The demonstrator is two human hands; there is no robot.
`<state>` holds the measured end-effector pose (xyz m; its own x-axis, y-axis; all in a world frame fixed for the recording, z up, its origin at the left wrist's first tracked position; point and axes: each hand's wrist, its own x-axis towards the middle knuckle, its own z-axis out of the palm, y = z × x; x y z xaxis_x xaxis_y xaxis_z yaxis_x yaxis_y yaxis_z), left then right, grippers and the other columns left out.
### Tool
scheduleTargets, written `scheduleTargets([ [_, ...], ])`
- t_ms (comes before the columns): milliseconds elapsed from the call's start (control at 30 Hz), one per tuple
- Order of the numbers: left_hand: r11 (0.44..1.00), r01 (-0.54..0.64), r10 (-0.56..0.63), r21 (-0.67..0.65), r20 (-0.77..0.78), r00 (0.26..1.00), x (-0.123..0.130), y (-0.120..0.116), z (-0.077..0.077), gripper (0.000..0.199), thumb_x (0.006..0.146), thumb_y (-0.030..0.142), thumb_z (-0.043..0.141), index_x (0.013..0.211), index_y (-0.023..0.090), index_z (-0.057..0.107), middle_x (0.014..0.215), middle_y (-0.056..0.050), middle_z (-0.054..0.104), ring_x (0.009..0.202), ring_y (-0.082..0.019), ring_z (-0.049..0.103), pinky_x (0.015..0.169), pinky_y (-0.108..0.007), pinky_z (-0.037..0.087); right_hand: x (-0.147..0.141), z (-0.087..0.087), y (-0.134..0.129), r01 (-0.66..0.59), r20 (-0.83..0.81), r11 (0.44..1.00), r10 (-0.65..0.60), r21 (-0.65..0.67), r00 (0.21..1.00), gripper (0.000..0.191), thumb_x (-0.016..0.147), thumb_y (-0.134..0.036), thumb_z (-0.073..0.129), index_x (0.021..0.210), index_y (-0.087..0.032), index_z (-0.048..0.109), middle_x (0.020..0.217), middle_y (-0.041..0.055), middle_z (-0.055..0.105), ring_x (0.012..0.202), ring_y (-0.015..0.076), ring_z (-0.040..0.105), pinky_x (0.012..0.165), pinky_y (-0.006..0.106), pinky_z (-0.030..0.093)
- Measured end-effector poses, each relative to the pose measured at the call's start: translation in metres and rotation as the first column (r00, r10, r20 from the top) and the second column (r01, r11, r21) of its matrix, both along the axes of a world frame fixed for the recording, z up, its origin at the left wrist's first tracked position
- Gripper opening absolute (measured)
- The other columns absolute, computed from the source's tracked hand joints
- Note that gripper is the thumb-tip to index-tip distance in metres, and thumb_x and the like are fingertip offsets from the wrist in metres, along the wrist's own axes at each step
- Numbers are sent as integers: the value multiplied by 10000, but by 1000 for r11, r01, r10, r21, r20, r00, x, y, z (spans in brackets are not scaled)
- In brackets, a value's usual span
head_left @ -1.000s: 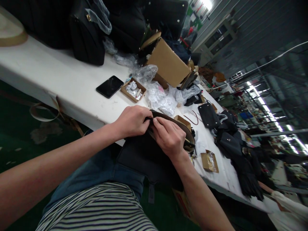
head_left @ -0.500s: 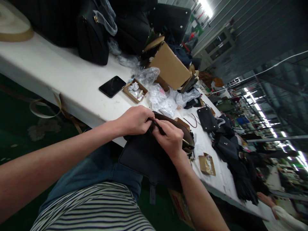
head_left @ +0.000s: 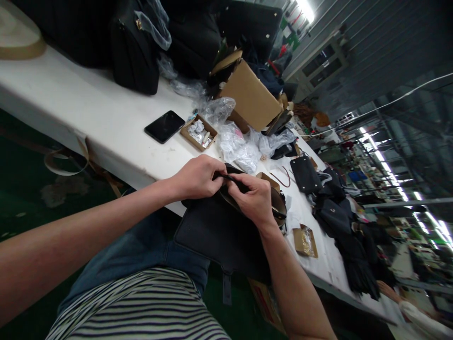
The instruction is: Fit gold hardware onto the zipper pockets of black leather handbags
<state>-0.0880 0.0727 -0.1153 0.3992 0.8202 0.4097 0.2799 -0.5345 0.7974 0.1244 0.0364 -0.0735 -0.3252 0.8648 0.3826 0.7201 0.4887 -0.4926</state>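
Observation:
A black handbag (head_left: pixel 219 231) lies at the table's front edge, its flap hanging toward my lap and its mouth partly open. My left hand (head_left: pixel 201 177) is closed on the bag's upper edge at its left end. Right beside it, my right hand (head_left: pixel 253 196) pinches the same edge between thumb and fingers. The fingertips of both hands almost meet over a dark strip there. What exactly lies between them is too small to make out. Gold-coloured metal shows at the right of the bag's opening.
On the white table (head_left: pixel 88 108) are a phone (head_left: pixel 164 126), a small box of metal parts (head_left: pixel 199 132), crumpled plastic (head_left: pixel 240 146) and a cardboard carton (head_left: pixel 251 97). More black bags (head_left: pixel 136 52) stand behind. Another small box (head_left: pixel 305 241) lies right. A co-worker's arm (head_left: pixel 406 302) shows far right.
My right hand has shifted slightly up and right, its fingers changing from wrapped round the edge to a pinch near the left hand. The left hand stays almost in place.

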Motion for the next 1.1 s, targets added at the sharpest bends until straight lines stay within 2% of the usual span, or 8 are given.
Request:
scheduleTargets([
  [133,999,17,-16,-32,38,999,-1,2,-1,192,847,163,666,896,175,851,748,-39,752,658,-168,611,611,-293,394,3,0,3,-22,-27,999,21,-26,999,172,977,-249,768,1103,-251,885,1046,24,885,918,239,852,845,358,674],
  [300,1000,0,0,-8,24,1000,1,1,-3,197,866,173,655,917,174,845,784,-52,767,675,-178,626,619,-298,405,12,-1,-3,45,-11,998,-45,-31,999,258,952,-379,859,1171,-243,862,1057,46,878,900,246,837,856,375,675],
  [400,1000,15,-15,-2,43,999,1,1,-4,207,869,163,641,922,168,841,775,-52,760,668,-177,622,617,-300,401,17,3,-7,65,-35,991,-70,-114,997,271,951,-418,875,1157,-242,875,1034,42,876,886,246,828,860,367,670],
  [467,1000,24,-24,-4,59,998,2,1,-5,208,870,159,637,918,162,839,768,-52,756,657,-173,616,611,-298,400,18,8,-7,52,-48,981,-62,-187,997,247,1012,-426,806,1164,-250,890,1041,29,879,912,247,828,860,359,662],
  [567,999,32,-33,9,75,997,2,1,-6,210,871,152,634,920,153,838,770,-57,762,656,-172,619,618,-299,409,21,15,-6,36,-26,958,-46,-284,999,317,1098,-459,671,1189,-254,896,1005,0,873,918,248,821,830,353,651],
  [667,1000,25,-26,13,79,997,3,0,-7,223,874,148,632,939,150,845,785,-61,773,668,-177,632,630,-304,421,20,18,-4,3,-18,938,-10,-346,1000,337,1106,-473,651,1188,-260,899,1017,-10,873,934,260,821,858,371,658],
  [833,999,50,-50,0,107,993,0,1,-8,242,867,124,630,939,152,860,774,-46,777,669,-171,640,628,-300,419,16,13,-1,-38,-58,946,20,-323,998,258,1064,-419,723,1198,-288,900,1148,17,879,1035,292,835,964,419,665],
  [1100,994,107,-105,-29,69,992,-4,3,-3,246,817,59,622,827,150,851,725,-38,772,642,-165,636,621,-308,403,9,10,0,-25,-54,964,12,-263,998,182,1017,-321,786,1146,-292,911,1058,29,886,913,251,834,807,351,639],
])
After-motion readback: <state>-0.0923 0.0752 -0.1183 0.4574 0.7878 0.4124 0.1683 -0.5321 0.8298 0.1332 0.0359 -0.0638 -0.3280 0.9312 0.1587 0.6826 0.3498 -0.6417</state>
